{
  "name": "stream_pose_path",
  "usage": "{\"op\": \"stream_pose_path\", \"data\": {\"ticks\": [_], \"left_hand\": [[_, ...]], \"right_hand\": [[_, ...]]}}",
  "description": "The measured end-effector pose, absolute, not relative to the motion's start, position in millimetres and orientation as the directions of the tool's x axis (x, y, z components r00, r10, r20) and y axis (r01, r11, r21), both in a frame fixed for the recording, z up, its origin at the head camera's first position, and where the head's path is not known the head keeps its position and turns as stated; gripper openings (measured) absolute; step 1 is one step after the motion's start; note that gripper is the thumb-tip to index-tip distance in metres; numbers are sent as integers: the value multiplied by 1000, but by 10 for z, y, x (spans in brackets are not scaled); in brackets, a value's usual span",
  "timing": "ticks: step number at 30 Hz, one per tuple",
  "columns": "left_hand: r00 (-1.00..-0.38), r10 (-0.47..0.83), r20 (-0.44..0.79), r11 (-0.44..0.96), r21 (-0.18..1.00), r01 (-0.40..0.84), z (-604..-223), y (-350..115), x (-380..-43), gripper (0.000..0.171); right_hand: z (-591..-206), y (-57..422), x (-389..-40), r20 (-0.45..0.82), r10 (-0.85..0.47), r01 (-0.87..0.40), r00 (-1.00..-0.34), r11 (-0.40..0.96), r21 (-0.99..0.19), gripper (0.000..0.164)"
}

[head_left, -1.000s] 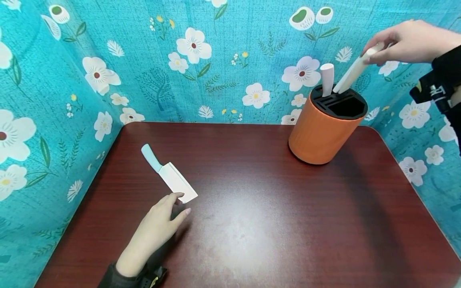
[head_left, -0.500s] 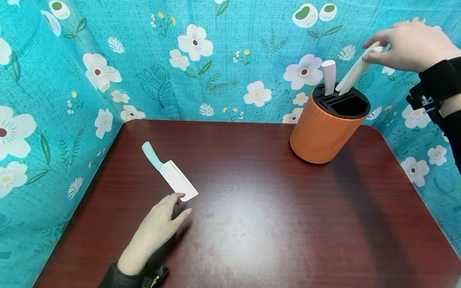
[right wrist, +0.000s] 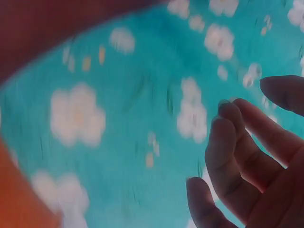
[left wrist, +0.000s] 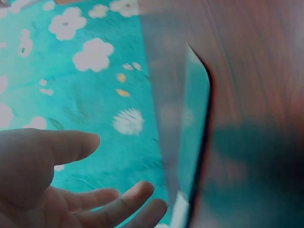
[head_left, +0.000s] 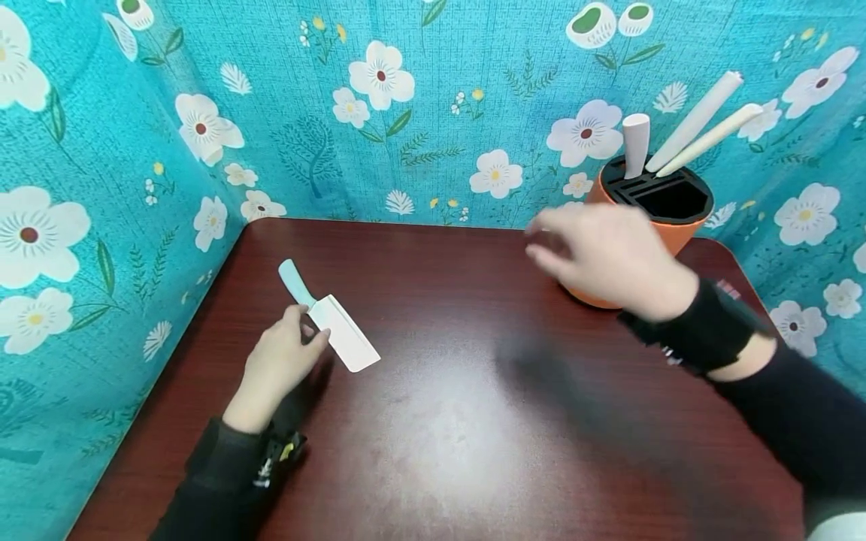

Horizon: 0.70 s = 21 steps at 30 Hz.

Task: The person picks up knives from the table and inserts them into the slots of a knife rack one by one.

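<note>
On the left of the table lies a cleaver (head_left: 346,334) with a white blade and light blue handle. My left hand (head_left: 280,364) hovers beside the handle end of its blade. In the left wrist view, thumb and fingers are spread apart with nothing between them, and the cleaver (left wrist: 194,128) lies just beyond the fingertips. My right hand (head_left: 605,252), blurred, is in front of the orange knife block (head_left: 676,235) and hides much of it. The right wrist view shows its fingers (right wrist: 244,147) loosely bent and holding nothing. Three pale handles stick up from the block, one of them cream-coloured (head_left: 710,140).
The dark red-brown table (head_left: 440,428) has its far edge against a turquoise flowered cloth (head_left: 419,173). The same cloth covers the left side. A pale rounded object (head_left: 842,527) shows at the bottom right corner.
My right hand has let go of the cream handle, now left standing in the block, and moved down and left. The left hand has shifted from the blade's tip towards the cleaver's handle.
</note>
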State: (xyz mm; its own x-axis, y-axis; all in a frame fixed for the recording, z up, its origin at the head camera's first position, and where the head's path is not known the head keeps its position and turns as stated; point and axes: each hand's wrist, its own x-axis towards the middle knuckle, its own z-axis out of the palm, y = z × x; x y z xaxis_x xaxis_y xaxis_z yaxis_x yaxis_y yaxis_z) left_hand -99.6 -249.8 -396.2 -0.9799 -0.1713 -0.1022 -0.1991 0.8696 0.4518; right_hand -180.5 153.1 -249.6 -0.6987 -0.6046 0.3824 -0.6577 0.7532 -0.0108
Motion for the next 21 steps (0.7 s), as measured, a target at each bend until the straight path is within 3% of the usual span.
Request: {"op": "stream_pose_path", "data": {"ticks": [7, 14, 21], "left_hand": [[-934, -307, -184, 854, 379, -355, -4160, -2915, -1538, 57], [-880, -337, -335, 853, 287, -436, -4237, -3139, -1901, 68], [-871, -393, -296, 815, 327, -479, -4330, -3122, -2023, 79]], "right_hand": [[-3208, 1251, -1581, 281, -650, -706, -706, 677, -208, 19], [-3648, 1139, -1446, 182, -657, -667, -731, 634, -390, 19], [-3898, 1093, -1373, 109, -655, -629, -748, 645, -434, 26]]}}
